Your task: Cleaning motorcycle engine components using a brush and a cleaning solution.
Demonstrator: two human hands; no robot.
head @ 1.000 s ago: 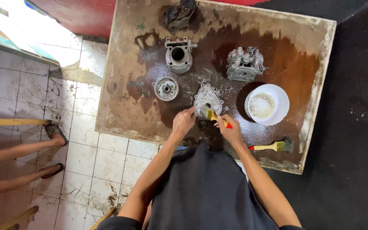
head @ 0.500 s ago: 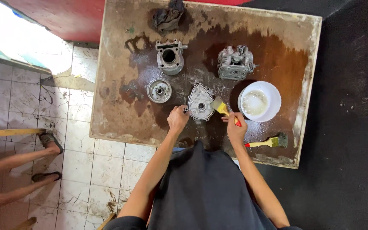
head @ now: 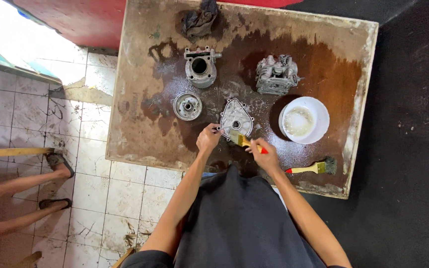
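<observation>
Left hand (head: 208, 139) pinches the flat engine cover's (head: 236, 120) near-left edge | right hand (head: 265, 157) closed on yellow brush (head: 244, 141), bristles at the cover's near rim, handle slanting back-right | white bowl (head: 305, 120) right of cover.

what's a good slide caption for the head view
Left hand steadies a metal engine cover while the right hand brushes it with a paintbrush on a stained board.

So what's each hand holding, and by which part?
The right hand holds a paintbrush by its handle; the left hand steadies the flat metal cover at its near edge.
</observation>
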